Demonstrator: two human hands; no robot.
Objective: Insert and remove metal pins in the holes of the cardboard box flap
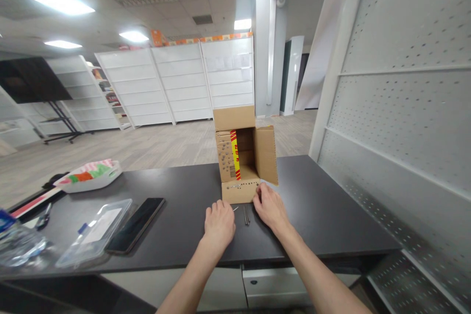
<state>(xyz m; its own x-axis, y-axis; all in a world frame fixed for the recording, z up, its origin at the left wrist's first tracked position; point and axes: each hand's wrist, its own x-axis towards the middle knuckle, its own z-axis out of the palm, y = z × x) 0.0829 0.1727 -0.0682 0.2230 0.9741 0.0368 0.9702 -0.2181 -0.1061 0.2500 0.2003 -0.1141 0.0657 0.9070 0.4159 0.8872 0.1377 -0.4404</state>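
Observation:
An open cardboard box (247,149) stands on its side on the dark desk, its mouth facing me. Its lower flap (239,195) lies towards me, with a row of small holes and dark dots. At that flap's right corner my right hand (271,207) is closed, finger and thumb pinching the edge. My left hand (220,224) is a loose fist just in front of the flap's left side. From its fingers a thin metal nail (236,209) sticks out to the right. Between both hands lie several long thin nails (246,216) on the desk.
On the left of the desk (184,235) lie a black phone (136,225), a clear plastic case (95,233), a crumpled clear bottle (20,243) and a white basket (90,182) with coloured contents. A perforated white panel (401,108) borders the right side.

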